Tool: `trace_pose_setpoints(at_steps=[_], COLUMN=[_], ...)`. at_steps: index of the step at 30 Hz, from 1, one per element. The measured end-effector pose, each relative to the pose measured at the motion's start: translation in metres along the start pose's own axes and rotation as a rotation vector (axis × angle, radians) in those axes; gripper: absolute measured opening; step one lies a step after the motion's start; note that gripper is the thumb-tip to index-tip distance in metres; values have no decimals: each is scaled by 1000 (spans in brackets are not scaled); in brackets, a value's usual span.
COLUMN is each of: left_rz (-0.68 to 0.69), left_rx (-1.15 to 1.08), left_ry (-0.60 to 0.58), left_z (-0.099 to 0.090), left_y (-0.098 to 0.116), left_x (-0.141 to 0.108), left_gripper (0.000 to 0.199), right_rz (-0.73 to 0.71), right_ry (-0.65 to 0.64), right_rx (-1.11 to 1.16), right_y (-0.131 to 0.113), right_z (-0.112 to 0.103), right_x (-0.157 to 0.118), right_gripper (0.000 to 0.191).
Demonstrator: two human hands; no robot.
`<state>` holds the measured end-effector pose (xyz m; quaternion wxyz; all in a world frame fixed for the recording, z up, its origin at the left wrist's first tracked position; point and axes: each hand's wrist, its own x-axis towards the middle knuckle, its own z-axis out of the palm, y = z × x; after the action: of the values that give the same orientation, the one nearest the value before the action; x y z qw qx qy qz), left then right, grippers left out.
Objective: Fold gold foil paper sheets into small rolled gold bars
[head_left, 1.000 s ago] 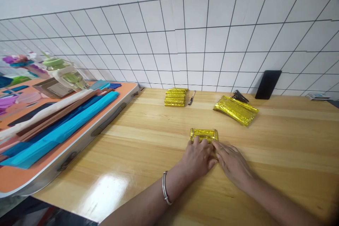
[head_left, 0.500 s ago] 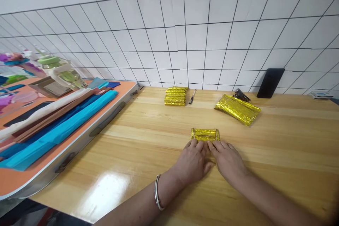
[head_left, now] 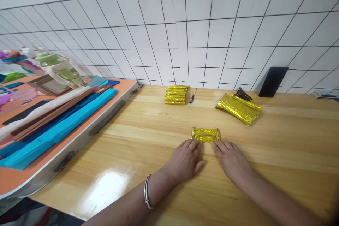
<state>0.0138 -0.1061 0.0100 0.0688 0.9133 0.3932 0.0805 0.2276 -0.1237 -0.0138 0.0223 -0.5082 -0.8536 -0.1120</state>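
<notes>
A small folded piece of shiny gold foil (head_left: 206, 134) lies flat on the wooden table, its two short ends turned over. My left hand (head_left: 186, 159), a silver bangle on its wrist, rests palm down with the fingertips at the foil's near left edge. At the near right edge lie the fingertips of my right hand (head_left: 230, 157). Both hands have their fingers stretched flat and grip nothing. The fingers cover part of the foil's near edge.
Further back are a stack of folded gold strips (head_left: 176, 95), a pen (head_left: 193, 95), a flat gold foil bundle (head_left: 239, 108), a black clip (head_left: 243, 94) and a black phone-like slab (head_left: 273, 82) against the tiled wall. Rolled coloured sheets (head_left: 66, 123) lie on an orange-topped table at left.
My hands have slid apart along the foil's near edge, the left one to the left and the right one slightly right. More of the foil's middle shows between them.
</notes>
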Motion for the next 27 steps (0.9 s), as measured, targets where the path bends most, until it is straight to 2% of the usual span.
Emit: trace_pose_setpoints(at_steps=[10,18,27], left_rz=[-52,-83,-102], left_rx=[-8,-6,73], left_ry=[27,7,-18], left_z=[-1,-6,-8], left_y=[-10,-9,-1], left_x=[-12,-7,8], left_gripper=[53,54,58], right_rz=[17,-21,17], right_ry=[55,13,-63], right_rx=[3,-10,-131], right_y=[4,7,-18], right_z=[9,8,-9], right_x=[-10,-9,15], right_gripper=[47,50,58])
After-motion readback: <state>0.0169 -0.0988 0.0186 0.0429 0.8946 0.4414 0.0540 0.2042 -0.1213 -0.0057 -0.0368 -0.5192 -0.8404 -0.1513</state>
